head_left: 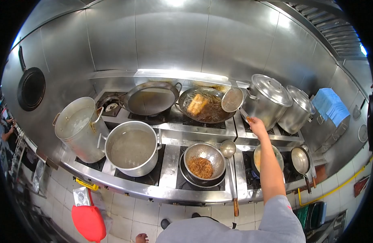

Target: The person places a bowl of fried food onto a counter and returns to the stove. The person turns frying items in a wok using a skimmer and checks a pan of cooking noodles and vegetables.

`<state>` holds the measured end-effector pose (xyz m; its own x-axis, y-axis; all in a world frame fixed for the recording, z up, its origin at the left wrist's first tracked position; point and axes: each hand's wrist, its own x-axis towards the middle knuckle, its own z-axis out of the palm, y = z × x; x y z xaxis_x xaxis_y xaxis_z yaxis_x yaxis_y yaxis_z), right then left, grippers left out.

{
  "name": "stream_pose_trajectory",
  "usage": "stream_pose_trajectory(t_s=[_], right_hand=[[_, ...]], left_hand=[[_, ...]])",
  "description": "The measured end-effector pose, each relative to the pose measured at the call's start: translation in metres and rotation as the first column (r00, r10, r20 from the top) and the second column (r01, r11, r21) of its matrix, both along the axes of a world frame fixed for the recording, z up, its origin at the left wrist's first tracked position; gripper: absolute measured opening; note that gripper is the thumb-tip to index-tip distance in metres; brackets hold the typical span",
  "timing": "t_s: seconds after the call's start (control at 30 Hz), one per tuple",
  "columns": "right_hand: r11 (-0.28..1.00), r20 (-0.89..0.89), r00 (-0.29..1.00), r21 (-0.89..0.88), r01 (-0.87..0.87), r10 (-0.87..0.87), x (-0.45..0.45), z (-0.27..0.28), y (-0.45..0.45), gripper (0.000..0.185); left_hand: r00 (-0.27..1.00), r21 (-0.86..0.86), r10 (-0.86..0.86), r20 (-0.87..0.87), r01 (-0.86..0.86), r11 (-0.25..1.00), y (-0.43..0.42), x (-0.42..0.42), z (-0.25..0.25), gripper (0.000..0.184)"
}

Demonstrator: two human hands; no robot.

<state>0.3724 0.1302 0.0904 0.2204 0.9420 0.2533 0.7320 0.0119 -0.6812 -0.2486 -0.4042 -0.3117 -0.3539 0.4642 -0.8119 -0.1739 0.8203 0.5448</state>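
My right hand (257,127) is closed around the handle of a round skimmer (232,100), arm stretched forward over the stove. The skimmer's head is at the right rim of a wok of dark oil (210,115). A golden-brown fried piece (197,104) lies in that oil, left of the skimmer. Low at the bottom edge, my left hand (142,238) hangs by my side, mostly cut off, so its grip is unclear. Below the oil wok, a metal bowl (190,154) holds brown shredded food (200,167). Beside it rests a long-handled ladle (228,149).
Left on the stove stand a tall pot (67,139) and a wide pot of cloudy liquid (131,166). Behind them sits a large wok (150,97). Lidded pots (263,107) stand right of the oil. A small pan (300,160) is at far right; a red stool (88,222) is below left.
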Motion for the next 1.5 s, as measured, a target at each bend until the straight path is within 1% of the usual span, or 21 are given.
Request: stream_pose_trajectory(t_s=[0.03,0.1,0.2,0.27,0.33,0.4,0.47,0.5,0.57,0.6,0.67,0.7,0.77,0.87,0.97,1.2,1.27,1.3,1.37,1.4,1.5], right_hand=[[1.000,-0.001,1.000,-0.003,0.001,-0.001,-0.011,0.010,-0.001,0.037],[0.989,0.375,0.916,0.026,0.144,-0.143,-0.039,0.025,0.001,0.036],[0.992,0.392,0.916,-0.048,0.117,-0.089,-0.054,0.022,0.013,0.028],[0.995,0.377,0.926,-0.072,0.064,-0.032,-0.053,0.003,0.030,0.027],[0.966,0.297,0.946,-0.254,-0.050,0.127,-0.064,0.004,0.031,0.027],[0.965,0.280,0.948,-0.251,-0.076,0.148,-0.067,0.009,0.018,0.025],[0.923,0.053,0.980,-0.349,-0.164,0.194,-0.069,0.019,0.008,0.028],[0.923,0.054,0.979,-0.348,-0.164,0.195,-0.070,0.027,0.001,0.028],[0.876,-0.096,0.976,-0.431,-0.217,0.195,-0.067,0.041,-0.012,0.031],[0.877,-0.093,0.977,-0.431,-0.215,0.193,-0.063,0.041,-0.015,0.031],[0.838,-0.306,0.927,-0.429,-0.337,0.216,-0.052,0.041,-0.019,0.035],[0.838,-0.305,0.928,-0.430,-0.336,0.216,-0.048,0.041,-0.021,0.035],[0.829,-0.455,0.877,-0.423,-0.367,0.156,-0.041,0.039,-0.025,0.038],[0.798,-0.534,0.838,-0.455,-0.394,0.109,-0.034,0.043,-0.036,0.046],[0.799,-0.615,0.782,-0.419,-0.431,0.099,-0.029,0.043,-0.050,0.044],[0.849,-0.640,0.763,-0.350,-0.395,0.091,-0.028,0.030,-0.079,0.044],[0.928,-0.586,0.806,-0.249,-0.277,0.084,-0.042,0.027,-0.087,0.042],[0.927,-0.586,0.806,-0.254,-0.277,0.081,-0.046,0.021,-0.089,0.042],[0.971,-0.641,0.763,-0.123,-0.207,0.082,-0.057,0.007,-0.091,0.040],[0.966,-0.653,0.752,-0.126,-0.226,0.090,-0.064,0.004,-0.095,0.033],[0.962,-0.677,0.736,-0.206,-0.176,-0.011,-0.082,-0.010,-0.091,0.013]], left_hand=[[1.000,0.000,0.012,0.013,-0.012,1.000,0.001,-0.001,-0.001,0.025],[0.999,-0.002,0.025,0.024,-0.025,1.000,0.002,-0.002,0.000,0.025],[0.998,-0.002,0.040,0.049,-0.040,0.999,0.003,0.001,0.000,0.024],[0.997,0.004,0.051,0.056,-0.052,0.999,0.000,0.003,-0.003,0.024],[0.996,-0.005,0.060,0.061,-0.060,0.998,-0.005,0.006,-0.004,0.024],[0.995,-0.012,0.073,0.067,-0.072,0.997,-0.008,0.007,-0.006,0.024],[0.995,-0.046,0.030,0.096,-0.026,0.999,-0.013,0.004,-0.015,0.023],[0.995,-0.044,0.030,0.098,-0.026,0.999,-0.017,0.003,-0.017,0.023],[0.994,-0.060,0.046,0.099,-0.040,0.997,-0.020,0.003,-0.021,0.022],[0.994,-0.059,0.044,0.101,-0.038,0.998,-0.020,0.004,-0.021,0.022],[0.999,-0.048,0.019,0.038,-0.018,0.999,-0.021,0.006,-0.020,0.022],[0.999,-0.048,0.020,0.039,-0.018,0.999,-0.020,0.006,-0.018,0.022],[0.999,-0.038,0.027,0.020,-0.026,0.999,-0.016,0.007,-0.014,0.024],[0.999,-0.005,0.019,0.029,-0.019,1.000,-0.010,0.008,-0.009,0.025],[0.999,0.000,0.028,0.046,-0.028,1.000,-0.007,0.008,-0.010,0.025],[0.997,-0.017,0.034,0.072,-0.032,0.999,-0.011,0.010,-0.009,0.026],[0.997,-0.039,0.030,0.074,-0.027,0.999,-0.015,0.010,-0.009,0.025],[0.997,-0.044,0.031,0.075,-0.028,0.999,-0.016,0.011,-0.007,0.025],[0.998,-0.070,0.041,0.054,-0.038,0.997,-0.016,0.012,-0.001,0.024],[0.998,-0.075,0.039,0.055,-0.035,0.997,-0.015,0.012,0.002,0.024],[0.998,-0.079,-0.041,0.039,0.044,0.996,-0.007,0.012,0.004,0.025]])
